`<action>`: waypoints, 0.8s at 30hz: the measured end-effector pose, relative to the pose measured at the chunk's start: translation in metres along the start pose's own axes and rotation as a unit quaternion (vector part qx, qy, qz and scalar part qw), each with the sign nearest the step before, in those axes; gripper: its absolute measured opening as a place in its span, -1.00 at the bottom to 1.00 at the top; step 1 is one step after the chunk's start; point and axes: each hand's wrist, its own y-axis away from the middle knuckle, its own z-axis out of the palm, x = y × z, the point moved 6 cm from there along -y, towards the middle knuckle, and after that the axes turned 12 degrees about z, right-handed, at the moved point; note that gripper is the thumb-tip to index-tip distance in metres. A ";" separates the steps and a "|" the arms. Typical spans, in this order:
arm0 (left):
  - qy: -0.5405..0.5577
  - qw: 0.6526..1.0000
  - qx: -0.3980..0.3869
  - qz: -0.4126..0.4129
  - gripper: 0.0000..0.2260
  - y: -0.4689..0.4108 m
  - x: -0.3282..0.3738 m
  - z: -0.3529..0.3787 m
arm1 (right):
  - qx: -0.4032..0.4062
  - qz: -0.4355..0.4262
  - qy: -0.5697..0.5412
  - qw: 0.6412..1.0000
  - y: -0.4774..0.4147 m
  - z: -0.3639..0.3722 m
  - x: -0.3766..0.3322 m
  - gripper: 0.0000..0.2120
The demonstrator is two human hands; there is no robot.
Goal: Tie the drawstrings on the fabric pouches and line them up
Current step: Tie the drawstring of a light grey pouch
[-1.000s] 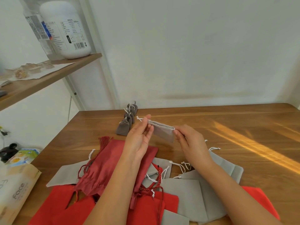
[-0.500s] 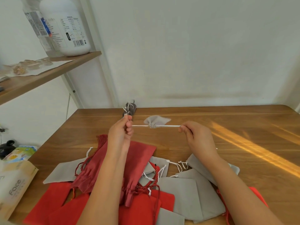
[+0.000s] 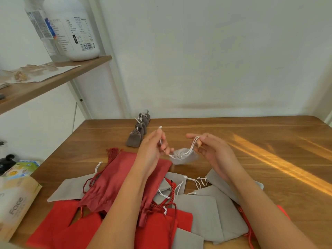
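Pile of flat red + grey pouches (image 3: 203, 212) at 6 o'clock is cut off by the frame edge & partly under the forearms. Small grey velvety pouch (image 3: 184, 158), cinched shut, sits mid-table (image 3: 251, 141) btwn the hands; can't tell if it's dangling or resting. L hand (image 3: 152, 150) pinches one end of the white cord (image 3: 190, 147), R hand (image 3: 213, 151) grips the other w/ curled fingers. Tied dark-grey pouches (image 3: 137, 134) in a row at 11 o'clock.

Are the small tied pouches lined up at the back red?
No, the lined-up pouches are dark grey-brown; the red pouches lie in the near pile.
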 end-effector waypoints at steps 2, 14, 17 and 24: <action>-0.046 0.998 -0.033 -0.003 -0.70 0.003 -0.003 0.005 | -0.030 0.021 -0.051 0.998 -0.001 0.004 0.005 -0.78; -0.140 0.980 -0.018 0.144 -0.72 0.002 0.015 0.009 | -0.107 -0.018 -0.151 0.983 -0.003 0.004 0.001 -0.76; -0.139 0.969 -0.004 0.203 -0.72 0.004 0.022 0.009 | -0.098 -0.061 -0.111 0.987 -0.002 0.002 -0.005 -0.74; -0.091 0.984 -0.152 0.020 -0.73 0.010 -0.002 0.019 | -0.171 0.056 0.107 0.978 0.003 -0.001 0.008 -0.79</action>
